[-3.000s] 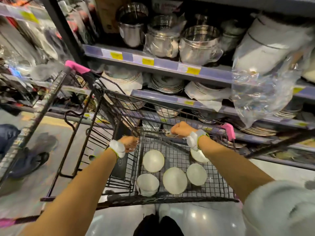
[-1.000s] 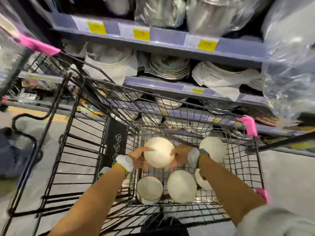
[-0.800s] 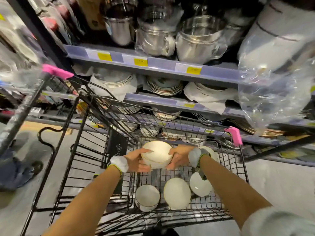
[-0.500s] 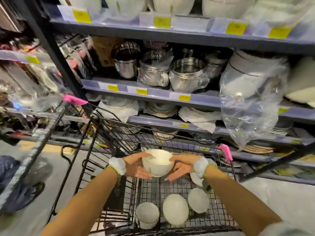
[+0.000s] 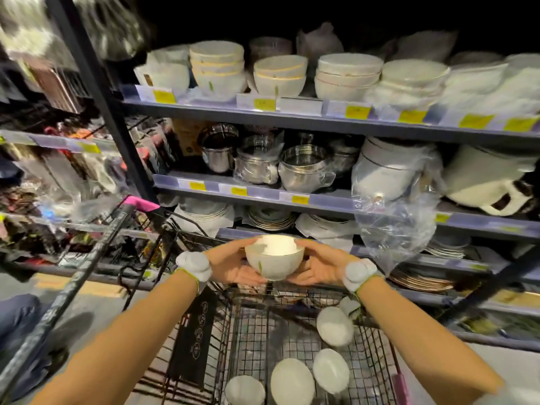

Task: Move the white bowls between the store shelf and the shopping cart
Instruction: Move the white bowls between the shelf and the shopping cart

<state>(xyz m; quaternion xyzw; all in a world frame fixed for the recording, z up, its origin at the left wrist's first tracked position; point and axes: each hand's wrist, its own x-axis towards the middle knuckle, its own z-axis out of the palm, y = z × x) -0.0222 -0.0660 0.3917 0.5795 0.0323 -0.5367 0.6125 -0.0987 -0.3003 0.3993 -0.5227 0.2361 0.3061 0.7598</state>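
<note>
I hold one white bowl (image 5: 274, 260) upright above the shopping cart (image 5: 254, 325), between both hands. My left hand (image 5: 233, 266) cups its left side and my right hand (image 5: 317, 266) cups its right side, fingers curled under it. Several white bowls lie on the cart floor: one upright (image 5: 245, 390), two upside down (image 5: 292, 381) (image 5: 330, 370), another (image 5: 334, 325) further back. Stacks of white bowls (image 5: 280, 74) stand on the upper store shelf (image 5: 306, 119), well above the held bowl.
Steel pots (image 5: 304, 168) fill the middle shelf and stacked plates (image 5: 270, 219) the one below. A hanging clear plastic bag (image 5: 394, 211) covers goods at the right. A dark upright post (image 5: 96, 92) stands left; a second cart's handle (image 5: 58, 305) crosses at lower left.
Both hands took a bowl from the cart floor, turned it upright and raised it above the cart. My view has tilted up and the top shelf of bowls has come into sight.
</note>
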